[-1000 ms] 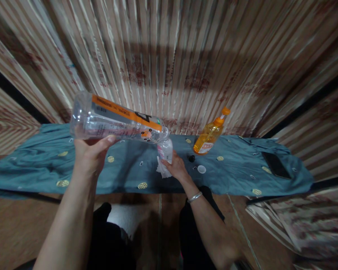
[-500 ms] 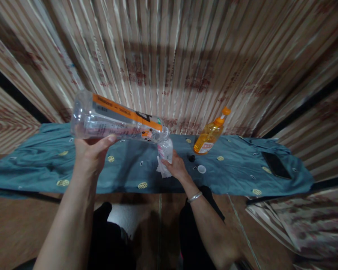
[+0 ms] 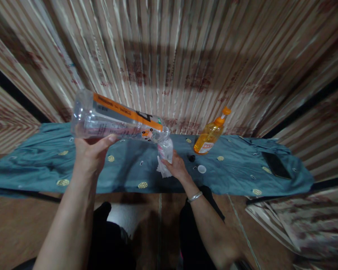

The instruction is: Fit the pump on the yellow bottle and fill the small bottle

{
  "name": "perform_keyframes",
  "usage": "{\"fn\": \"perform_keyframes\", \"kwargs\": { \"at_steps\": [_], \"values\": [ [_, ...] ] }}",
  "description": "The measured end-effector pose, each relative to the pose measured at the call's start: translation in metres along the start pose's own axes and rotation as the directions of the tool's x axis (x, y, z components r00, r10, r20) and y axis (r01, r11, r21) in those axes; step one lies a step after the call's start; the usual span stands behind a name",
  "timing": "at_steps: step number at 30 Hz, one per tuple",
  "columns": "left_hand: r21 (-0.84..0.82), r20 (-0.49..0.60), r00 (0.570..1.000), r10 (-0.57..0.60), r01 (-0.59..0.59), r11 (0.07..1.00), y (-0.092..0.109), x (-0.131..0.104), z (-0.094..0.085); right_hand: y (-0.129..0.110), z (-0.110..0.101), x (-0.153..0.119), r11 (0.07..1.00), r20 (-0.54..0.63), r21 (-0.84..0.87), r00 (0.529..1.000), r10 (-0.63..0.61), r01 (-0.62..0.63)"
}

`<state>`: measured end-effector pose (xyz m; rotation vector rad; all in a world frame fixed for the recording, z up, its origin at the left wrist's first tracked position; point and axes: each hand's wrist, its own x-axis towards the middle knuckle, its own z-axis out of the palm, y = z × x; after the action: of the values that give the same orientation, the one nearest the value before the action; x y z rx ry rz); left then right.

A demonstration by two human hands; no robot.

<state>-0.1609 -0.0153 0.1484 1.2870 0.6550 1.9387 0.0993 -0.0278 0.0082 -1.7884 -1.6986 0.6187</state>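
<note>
My left hand (image 3: 94, 152) is closed under a large clear plastic bottle (image 3: 115, 120) with an orange and grey label. That bottle is tilted nearly level, its neck pointing right and slightly down. Its mouth meets the top of a small clear bottle (image 3: 165, 150) with pink print, and whether liquid runs between them I cannot tell. My right hand (image 3: 177, 165) wraps round the small bottle, which stands about upright. White tissue (image 3: 163, 171) lies crumpled at its base. Just right of my right hand are a black cap (image 3: 192, 158) and a white cap (image 3: 202, 169).
A pump bottle of orange-yellow liquid (image 3: 208, 138) stands at the back right of the narrow cloth-covered table (image 3: 129, 172). A dark phone (image 3: 276, 165) lies near the right end. Pleated curtains (image 3: 169, 56) hang close behind and at both sides.
</note>
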Motion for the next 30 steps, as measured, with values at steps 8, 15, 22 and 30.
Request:
{"fn": "perform_keyframes", "kwargs": {
  "at_steps": [8, 15, 22, 30],
  "values": [
    [0.01, -0.064, 0.997, -0.043, 0.043, 0.999, 0.001, -0.001, 0.002, 0.0, -0.001, 0.0, 1.0, 0.011, -0.012, 1.0, 0.005, -0.005],
    [0.013, -0.005, 1.0, -0.018, 0.018, 1.0, 0.002, 0.0, 0.001, 0.002, 0.0, 0.001, 1.0, 0.015, -0.013, 1.0, -0.013, 0.014],
    [0.016, -0.016, 1.0, -0.015, 0.015, 1.0, -0.001, 0.0, -0.002, 0.006, 0.003, 0.002, 1.0, -0.003, -0.008, 1.0, -0.02, 0.02],
    [0.022, 0.005, 1.0, -0.021, 0.02, 1.0, -0.001, 0.001, -0.003, 0.009, 0.006, 0.001, 1.0, -0.009, 0.005, 1.0, -0.024, 0.024]
  ]
}}
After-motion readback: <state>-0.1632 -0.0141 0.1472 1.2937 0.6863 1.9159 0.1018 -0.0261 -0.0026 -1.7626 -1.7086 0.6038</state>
